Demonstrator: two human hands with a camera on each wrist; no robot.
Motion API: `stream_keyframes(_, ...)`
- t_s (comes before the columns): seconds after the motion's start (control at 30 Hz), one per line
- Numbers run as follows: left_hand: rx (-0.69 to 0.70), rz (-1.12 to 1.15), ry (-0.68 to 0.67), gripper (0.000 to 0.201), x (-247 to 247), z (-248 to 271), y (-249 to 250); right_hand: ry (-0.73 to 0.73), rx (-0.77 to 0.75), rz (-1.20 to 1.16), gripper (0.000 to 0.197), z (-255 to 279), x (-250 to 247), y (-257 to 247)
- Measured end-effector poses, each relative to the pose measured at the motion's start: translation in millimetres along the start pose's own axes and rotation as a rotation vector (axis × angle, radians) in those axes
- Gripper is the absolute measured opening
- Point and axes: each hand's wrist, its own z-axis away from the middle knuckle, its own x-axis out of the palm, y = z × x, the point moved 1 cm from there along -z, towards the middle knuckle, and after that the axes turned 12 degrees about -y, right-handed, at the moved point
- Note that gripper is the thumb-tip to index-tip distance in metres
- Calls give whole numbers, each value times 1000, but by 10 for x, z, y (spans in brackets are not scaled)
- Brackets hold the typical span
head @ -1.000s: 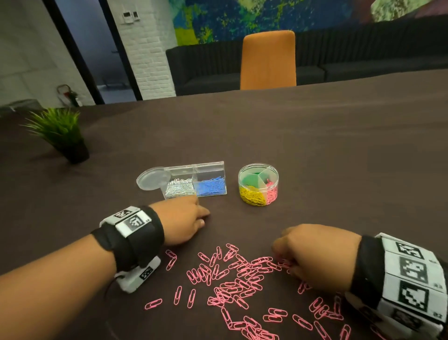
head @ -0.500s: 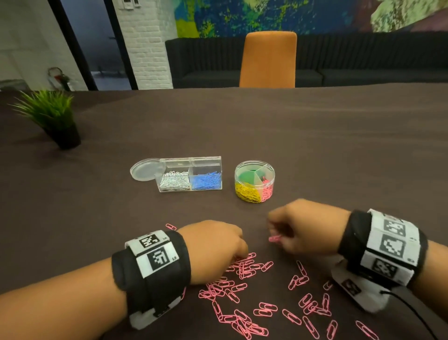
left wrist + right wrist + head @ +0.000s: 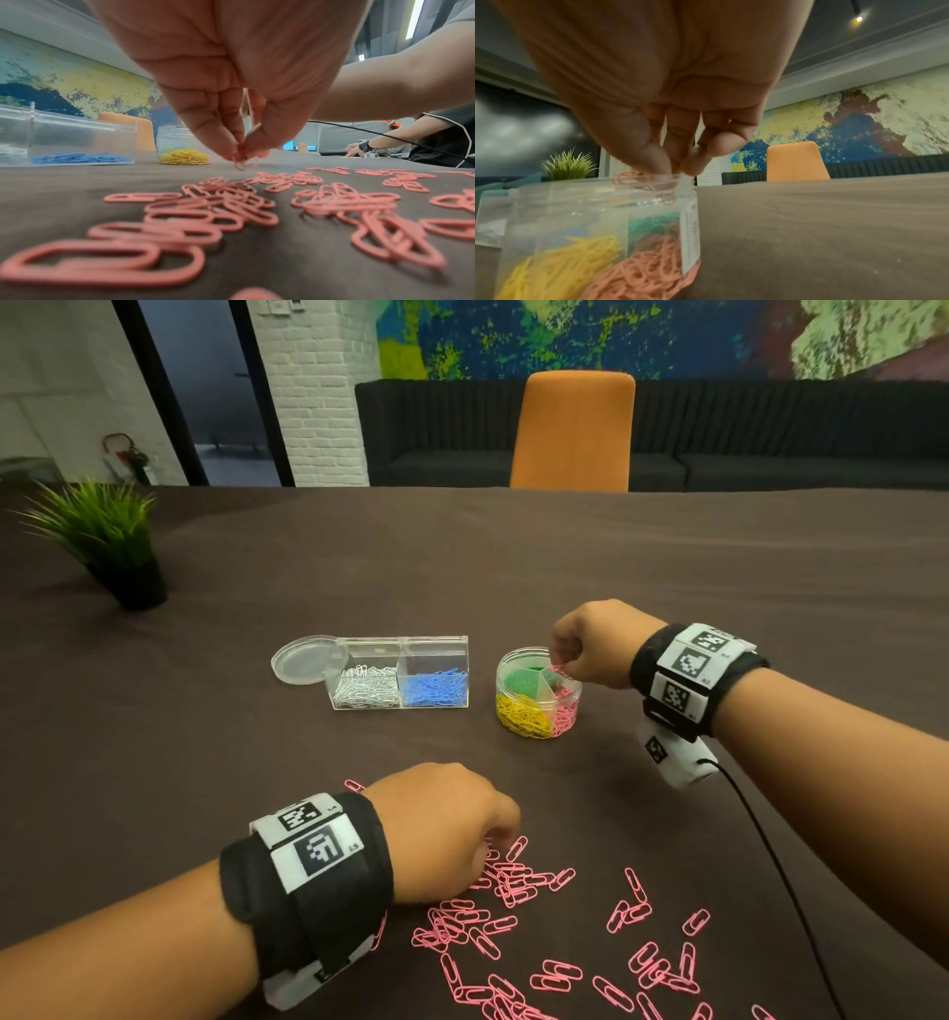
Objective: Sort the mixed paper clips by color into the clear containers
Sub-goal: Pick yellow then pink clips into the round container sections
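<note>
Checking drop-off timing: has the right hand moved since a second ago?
Yes. The right hand went from the loose pink clips away to above the round jar.

Pink paper clips [image 3: 513, 924] lay scattered on the dark brown desk [image 3: 667, 588]. The round jar [image 3: 538, 693] held yellow, green and pink sections (the rectangular box [image 3: 400, 677] white and blue). An orange chair [image 3: 572, 431] faced a multicoloured mural [image 3: 590, 336].

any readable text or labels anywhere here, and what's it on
No text can be read with confidence.
Left wristband: square code markers with tiny characters at a corner, too small.
Right wristband: the same, too small.
Round jar: white label, print blurred.
</note>
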Motion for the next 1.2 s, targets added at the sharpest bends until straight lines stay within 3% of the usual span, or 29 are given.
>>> stream_keyframes(0.13, 22, 87, 50, 24, -60, -2, -23, -30, 6, -47, 20, -3, 29, 29)
stream_keyframes(0.23, 6, 305, 78, 20, -139, -120, -123, -5, 2, -94, 18, 57, 9, 37)
stream_keyframes(0.33, -5, 620, 222, 16, -321, -399, -303, 50, -11, -82, 11, 187, -25, 50)
stream_keyframes(0.43, -5, 783, 441, 22, -588, -722, -406, 64, -53, -28, 7, 423, -32, 45)
stream_keyframes(0.53, -60, 854, 566, 21, -786, -1036, -411, -120, -59, 20, 5, 753, 31, 32)
stream_keyframes(0.67, -126, 696, 546, 23, -824, -1336, -380, -358, -49, 66, 6, 1239, 250, 62)
stream_keyframes(0.8, -200, 450, 446, 20, -823, -1442, -357, -460, -55, 64, 6, 1632, 457, 147)
stream_keyframes(0.93, -222, 345, 410, 11, -855, -1426, -317, -523, -20, 82, 7, 1845, 576, 207)
stream_keyframes(1.13, -191, 361, 522, 6, -813, -984, -315, -558, 11, 70, 14, 2062, 619, 126)
stream_keyframes(1.2, -190, 321, 485, 7, -718, -638, -340, -583, 10, 73, 15, 2170, 643, 124)
